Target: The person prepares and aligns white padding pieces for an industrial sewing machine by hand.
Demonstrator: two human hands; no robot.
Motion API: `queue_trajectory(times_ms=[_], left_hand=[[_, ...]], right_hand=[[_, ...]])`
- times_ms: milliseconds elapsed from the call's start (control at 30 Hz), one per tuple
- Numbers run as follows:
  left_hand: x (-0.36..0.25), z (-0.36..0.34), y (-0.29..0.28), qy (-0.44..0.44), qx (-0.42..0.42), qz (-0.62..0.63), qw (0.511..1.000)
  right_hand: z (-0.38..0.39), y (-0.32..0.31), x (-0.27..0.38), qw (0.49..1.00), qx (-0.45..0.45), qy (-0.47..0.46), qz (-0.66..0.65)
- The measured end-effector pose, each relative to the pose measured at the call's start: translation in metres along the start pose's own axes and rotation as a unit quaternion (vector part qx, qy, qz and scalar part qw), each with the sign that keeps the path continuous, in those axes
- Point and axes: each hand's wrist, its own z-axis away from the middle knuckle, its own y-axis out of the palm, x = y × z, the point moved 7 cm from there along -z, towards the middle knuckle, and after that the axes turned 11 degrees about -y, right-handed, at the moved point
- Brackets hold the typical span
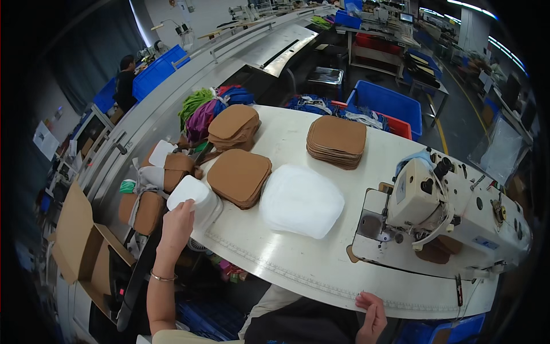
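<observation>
White pads (207, 202), thin & rounded-sq., are sitting stacked at the L front of the desk (298, 258). The L hand (179, 222) is pinching the top pad's near edge btw thumb & fingers, prob. to be parting one layer from the rest. The R hand (372, 318) is hovering at or touching the front edge (can't tell which), fingers loosely curled, w/ nothing visible in it. The brown stacks (239, 175) are standing just beyond, presumably so that both materials are lying within reach; a third brown stack (337, 140) is standing apart, nearer the sewing machine (427, 192). Strips are binding the tied bundles (141, 212) at far L, apparently to be keeping the layers together.

Materials: the brown pcs. are looking matte, flat & fairly stiff, w/ rounded corners & slightly uneven edges; the large white pile (302, 200) is looking softer, slightly translucent & rounded. The machine's cream housing is showing a smooth, hard finish.
</observation>
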Motion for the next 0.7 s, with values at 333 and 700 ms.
queue_trajectory(times_ms=[333,700], left_hand=[[-0.183,0.062,-0.098,0.349,-0.100,0.303,0.881],[-0.287,0.109,-0.016,0.421,0.159,0.345,0.823]], right_hand=[[-0.028,0.032,0.020,0.949,0.014,0.034,-0.315],[-0.015,0.015,-0.009,0.884,-0.083,0.150,-0.434]])
